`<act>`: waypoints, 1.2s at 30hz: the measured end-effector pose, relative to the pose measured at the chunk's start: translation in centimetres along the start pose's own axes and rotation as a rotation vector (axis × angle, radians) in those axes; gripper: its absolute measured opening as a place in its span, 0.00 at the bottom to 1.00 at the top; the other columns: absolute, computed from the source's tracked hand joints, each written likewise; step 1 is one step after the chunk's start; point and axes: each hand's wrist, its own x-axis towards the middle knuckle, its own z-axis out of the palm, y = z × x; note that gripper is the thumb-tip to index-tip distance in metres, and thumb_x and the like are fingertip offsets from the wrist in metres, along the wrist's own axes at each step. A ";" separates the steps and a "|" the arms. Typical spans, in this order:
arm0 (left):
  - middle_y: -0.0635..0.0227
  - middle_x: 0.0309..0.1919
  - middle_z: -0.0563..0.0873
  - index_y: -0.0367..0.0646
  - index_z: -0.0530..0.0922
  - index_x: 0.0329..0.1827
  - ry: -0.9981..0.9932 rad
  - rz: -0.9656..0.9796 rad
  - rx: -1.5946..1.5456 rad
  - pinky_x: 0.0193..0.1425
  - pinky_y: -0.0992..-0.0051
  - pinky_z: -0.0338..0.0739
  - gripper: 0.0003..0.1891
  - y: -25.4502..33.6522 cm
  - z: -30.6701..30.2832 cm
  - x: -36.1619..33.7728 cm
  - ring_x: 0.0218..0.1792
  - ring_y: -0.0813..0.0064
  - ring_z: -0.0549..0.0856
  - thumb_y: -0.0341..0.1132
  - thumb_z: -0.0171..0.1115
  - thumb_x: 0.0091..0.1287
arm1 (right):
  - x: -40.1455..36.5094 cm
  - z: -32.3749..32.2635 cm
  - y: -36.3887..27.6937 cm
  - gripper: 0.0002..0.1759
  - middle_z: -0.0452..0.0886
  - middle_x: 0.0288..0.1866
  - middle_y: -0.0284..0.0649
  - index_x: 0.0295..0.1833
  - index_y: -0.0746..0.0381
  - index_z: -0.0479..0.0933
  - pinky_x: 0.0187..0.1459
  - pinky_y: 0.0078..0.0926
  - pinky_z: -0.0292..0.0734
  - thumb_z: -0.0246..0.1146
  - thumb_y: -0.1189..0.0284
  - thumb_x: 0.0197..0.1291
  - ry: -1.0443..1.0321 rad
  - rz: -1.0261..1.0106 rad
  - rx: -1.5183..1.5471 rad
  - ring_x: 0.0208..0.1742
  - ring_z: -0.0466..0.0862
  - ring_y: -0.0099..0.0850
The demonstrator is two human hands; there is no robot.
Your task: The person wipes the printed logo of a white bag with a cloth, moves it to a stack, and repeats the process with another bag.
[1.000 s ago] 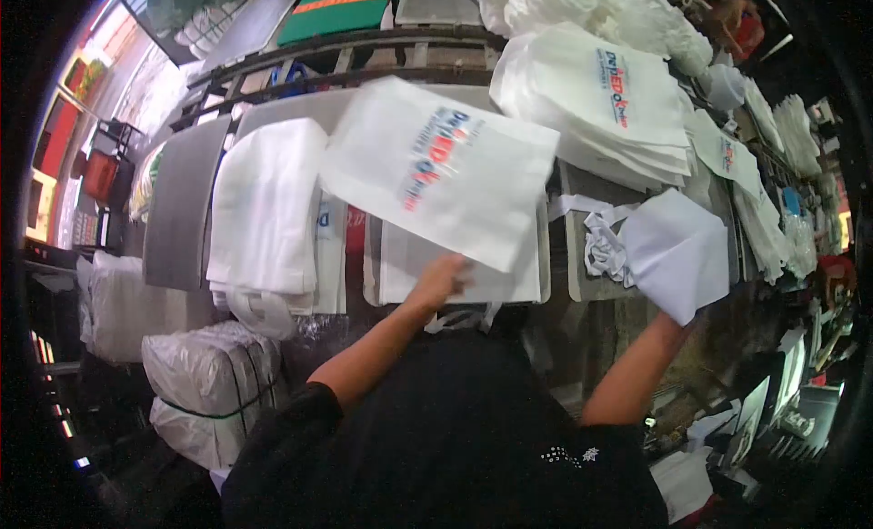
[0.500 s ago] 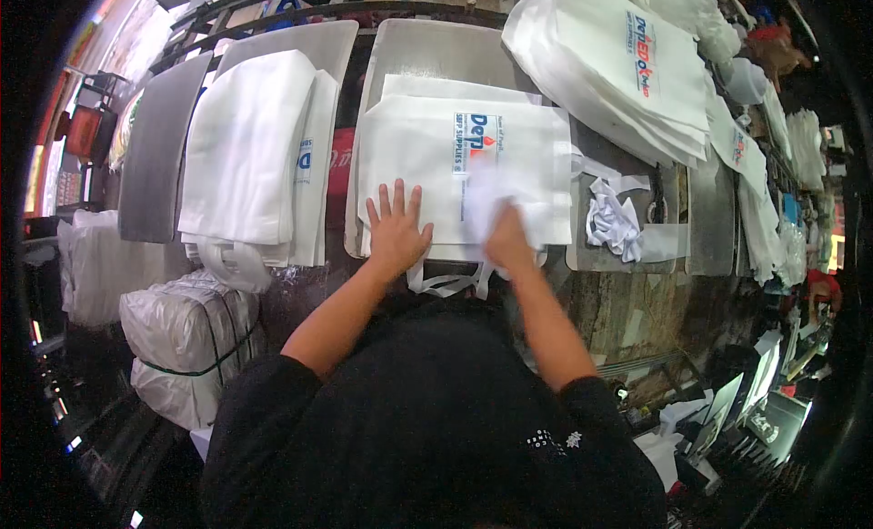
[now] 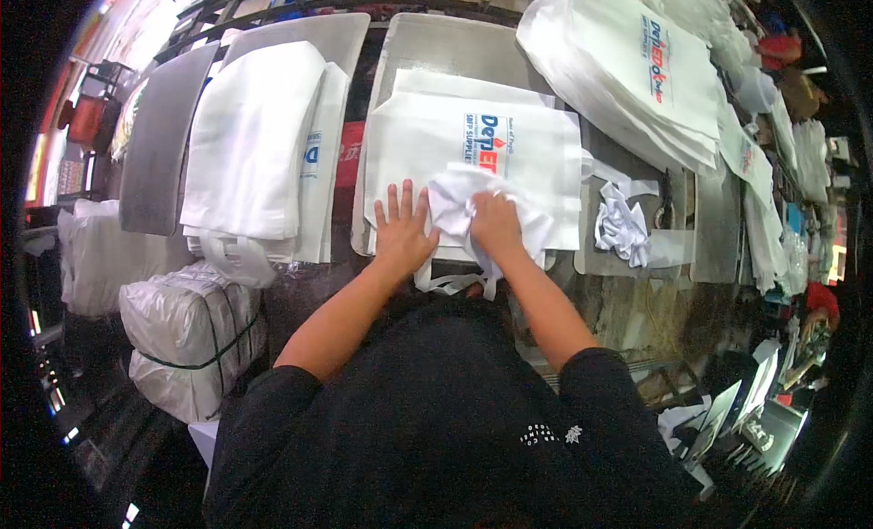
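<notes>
Left hand [image 3: 403, 235], fingers apart, lies flat, seemingly steadying a white printed fabric bag [image 3: 420, 138] near the grey rectangular board [image 3: 455, 47]'s near edge (white straps [image 3: 454, 281] overhang); right hand [image 3: 496, 225], fingers clamped, bunches crumpled white cloth [image 3: 448, 198] atop it

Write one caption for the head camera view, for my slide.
Left hand flat, right hand pressing white cloth on a printed white bag.

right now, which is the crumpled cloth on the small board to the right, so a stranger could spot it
Find the flat board with the printed bag under both hands. Just right of it, below the tall bag stack, lies the crumpled cloth. Unlike the wad under the right hand, no hand touches it.
</notes>
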 end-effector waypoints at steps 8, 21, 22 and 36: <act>0.52 0.78 0.49 0.49 0.56 0.78 -0.160 0.007 0.080 0.74 0.38 0.46 0.41 -0.4 -0.8 0.4 0.78 0.44 0.47 0.56 0.57 0.65 | 1.1 0.0 2.1 0.16 0.79 0.48 0.43 0.50 0.56 0.78 0.52 0.46 0.71 0.52 0.72 0.58 -0.136 0.203 0.157 0.50 0.78 0.44; 0.51 0.65 0.70 0.40 0.70 0.64 0.075 0.383 -0.141 0.71 0.52 0.61 0.30 0.3 -1.4 3.1 0.69 0.52 0.66 0.44 0.63 0.61 | -2.7 0.9 4.6 0.14 0.80 0.47 0.54 0.48 0.65 0.77 0.56 0.45 0.74 0.61 0.74 0.56 -0.100 0.193 0.381 0.50 0.79 0.52; 0.53 0.63 0.72 0.40 0.72 0.62 0.063 0.422 -0.154 0.69 0.55 0.63 0.29 0.7 -1.0 3.5 0.67 0.55 0.68 0.43 0.64 0.60 | -1.8 1.6 0.9 0.13 0.81 0.44 0.55 0.47 0.66 0.77 0.53 0.47 0.75 0.60 0.71 0.58 -0.059 0.200 0.601 0.48 0.80 0.52; 0.59 0.53 0.76 0.43 0.70 0.55 0.134 0.448 -0.266 0.64 0.58 0.65 0.29 -0.3 -0.3 4.9 0.59 0.59 0.74 0.40 0.67 0.50 | 0.6 -0.1 -1.0 0.10 0.79 0.42 0.51 0.43 0.61 0.78 0.50 0.44 0.76 0.57 0.75 0.56 -0.025 0.304 0.651 0.47 0.79 0.51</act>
